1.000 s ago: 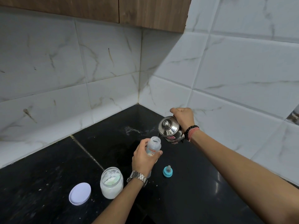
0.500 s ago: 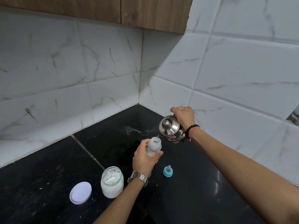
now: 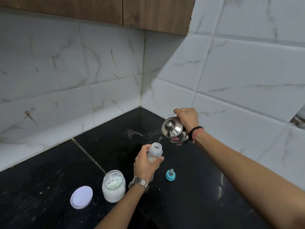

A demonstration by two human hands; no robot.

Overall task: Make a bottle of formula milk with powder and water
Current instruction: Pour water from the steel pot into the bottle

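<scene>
Bottle (image 3: 155, 153) held upright above the black counter (image 3: 49, 187), mouth open, cap off. It is wrapped by the left hand (image 3: 145, 164): fingers closed round the body, thumb across the near side, printed label partly covered. A watch (image 3: 139, 182) is worn on that wrist.

Kettle (image 3: 173, 131), small and steel, is tilted toward the bottle from the right; its lid with knob stays seated. A thin stream of water (image 3: 159, 140) is seen running from the spout into the bottle mouth. The kettle is gripped by the right hand (image 3: 187, 119), clenched at its far side; the handle itself is hidden by the fingers. Beads (image 3: 194, 132) are worn on the right wrist.

Teat (image 3: 170, 175), blue ring, is stood on the counter just right of the left hand, apart from it. Jar (image 3: 113, 185) of white powder is stood open, near left of the left wrist, close beside the forearm. Its lid (image 3: 81, 197) lies flat farther left, apart from the jar.

Open counter is left on the near right and far left. Tiled walls (image 3: 231, 80) meet in a corner behind the kettle; white specks are scattered on the counter.
</scene>
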